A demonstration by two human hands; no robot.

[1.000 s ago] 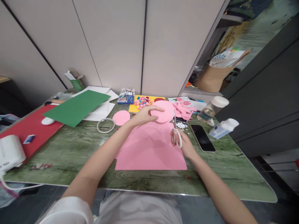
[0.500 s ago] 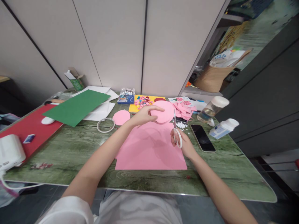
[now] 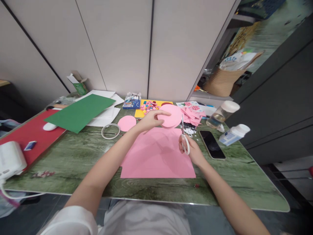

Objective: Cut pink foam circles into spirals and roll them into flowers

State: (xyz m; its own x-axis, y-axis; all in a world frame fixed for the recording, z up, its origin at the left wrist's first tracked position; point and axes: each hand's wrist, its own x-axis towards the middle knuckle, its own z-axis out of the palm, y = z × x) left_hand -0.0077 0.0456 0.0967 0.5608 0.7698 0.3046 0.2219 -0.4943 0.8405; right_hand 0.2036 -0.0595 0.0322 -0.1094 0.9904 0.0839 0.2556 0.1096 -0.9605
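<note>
My left hand (image 3: pixel 153 120) pinches a round pink paper disc (image 3: pixel 170 115) by its left edge, raised over the table; a second edge shows just under its lower rim. My right hand (image 3: pixel 189 147) grips white-handled scissors (image 3: pixel 184 138), blades pointing up and away at the disc's right edge. Whether the blades touch the paper I cannot tell. Beneath both hands lies a large pink sheet (image 3: pixel 157 156). Another pink disc (image 3: pixel 127 123) rests on the table left of my left hand, beside a pale ring (image 3: pixel 110 131).
A phone (image 3: pixel 212 144), a white bottle (image 3: pixel 234 134) and a clear bottle (image 3: pixel 223 114) stand right. Pink scraps (image 3: pixel 193 116) and white bits (image 3: pixel 190 131) lie behind the scissors. Pompoms (image 3: pixel 149 107), a marker box (image 3: pixel 132 101), and green (image 3: pixel 80 111) and red sheets (image 3: pixel 14 133) occupy the back and left.
The disc in my left hand has shifted very slightly, and more of the second edge shows under it. The scissors have moved slightly to the left.
</note>
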